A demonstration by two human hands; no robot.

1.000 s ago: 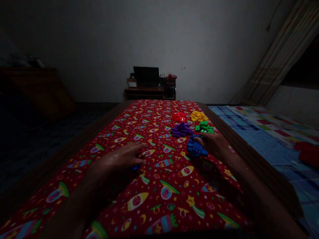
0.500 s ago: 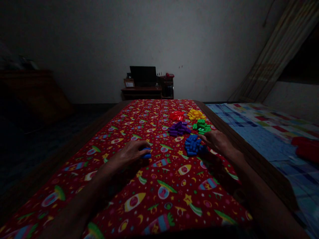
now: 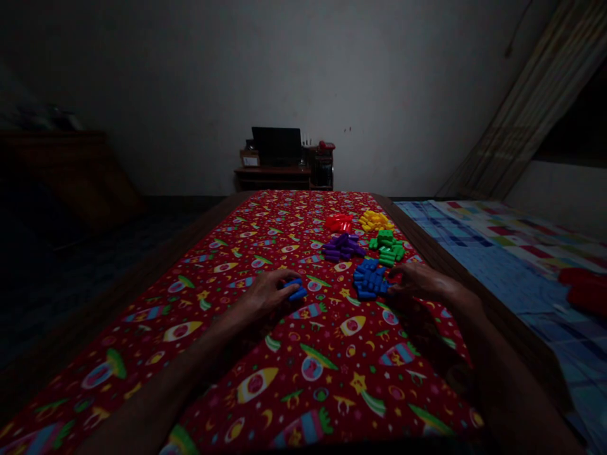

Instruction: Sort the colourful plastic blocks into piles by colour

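My left hand (image 3: 265, 292) rests on the red patterned cloth (image 3: 294, 354) with its fingers curled round a small blue block (image 3: 296, 290). To its right lies a pile of blue blocks (image 3: 370, 279). My right hand (image 3: 420, 282) touches the right edge of that pile, fingers bent down onto the cloth; what they hold, if anything, is hidden. Behind the blue pile sit a purple pile (image 3: 342, 246), a green pile (image 3: 389, 246), a red pile (image 3: 339, 222) and a yellow pile (image 3: 376, 220).
The cloth covers a long wooden table (image 3: 441, 253). A checked blue mat (image 3: 497, 253) with a red object (image 3: 585, 291) lies to the right. A low desk with a dark screen (image 3: 277, 146) stands at the far wall. The room is dim.
My left hand has slid forward and to the right with the blue block, closer to the blue pile. My right hand has shifted to the pile's right side.
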